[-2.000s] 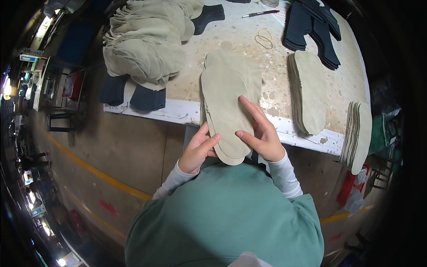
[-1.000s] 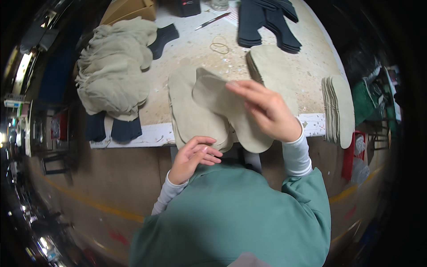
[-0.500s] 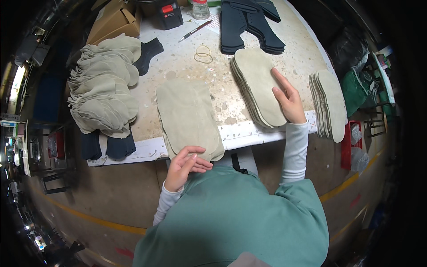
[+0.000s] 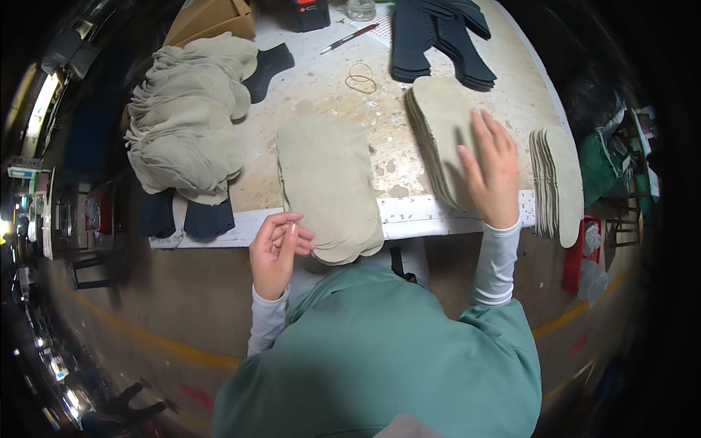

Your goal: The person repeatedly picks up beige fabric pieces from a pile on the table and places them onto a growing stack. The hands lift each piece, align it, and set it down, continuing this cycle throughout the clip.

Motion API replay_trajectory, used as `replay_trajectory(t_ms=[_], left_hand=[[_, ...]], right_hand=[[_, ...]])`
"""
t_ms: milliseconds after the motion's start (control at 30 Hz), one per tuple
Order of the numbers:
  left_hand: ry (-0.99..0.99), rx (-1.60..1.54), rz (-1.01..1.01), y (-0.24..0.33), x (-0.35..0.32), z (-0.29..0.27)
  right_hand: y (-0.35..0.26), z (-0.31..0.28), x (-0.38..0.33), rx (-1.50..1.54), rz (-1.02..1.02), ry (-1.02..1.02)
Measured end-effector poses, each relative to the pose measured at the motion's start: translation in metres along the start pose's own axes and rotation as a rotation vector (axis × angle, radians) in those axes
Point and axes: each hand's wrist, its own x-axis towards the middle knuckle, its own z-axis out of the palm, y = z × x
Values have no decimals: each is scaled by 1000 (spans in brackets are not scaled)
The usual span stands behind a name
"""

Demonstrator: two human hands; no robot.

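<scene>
Loosely bent fingers show on my left hand point(image 4: 274, 254), which is beside the near left corner of the middle stack of beige sole-shaped fabric pieces point(image 4: 326, 171); I see nothing held in it. That stack's rounded near ends stick out past the table edge. My right hand point(image 4: 496, 171) is open, fingers stretched out, over the right side of a taller, neatly aligned stack of beige sole-shaped pieces point(image 4: 440, 109). Whether its fingers touch that stack I cannot tell.
A fanned heap of beige pieces point(image 4: 186, 109) lies at left, with dark cut pieces point(image 4: 209, 219) beneath. Another beige stack point(image 4: 561, 182) stands at the right edge. Farther back are rubber bands point(image 4: 361, 79), a pen point(image 4: 349, 39), dark blue pieces point(image 4: 416, 44) and a cardboard box point(image 4: 212, 22).
The whole view has shifted. My left hand has drawn left, from over the middle stack's near end to beside its corner. My right hand stays by the taller stack, its fingers more spread.
</scene>
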Motion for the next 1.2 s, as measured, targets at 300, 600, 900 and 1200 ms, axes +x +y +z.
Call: replay_trajectory(t_ms=[300,600,900,1200], left_hand=[[93,439,353,-2,1,8],[186,139,176,-12,13,-8],[60,74,93,-6,14,-16],[81,93,75,-6,12,-14]], right_hand=[[-19,19,-6,210,31,-53],[-106,49,-23,1534,485,-440],[-129,69,-24,1510,526,-304],[-135,66,-19,1142,359,-293]])
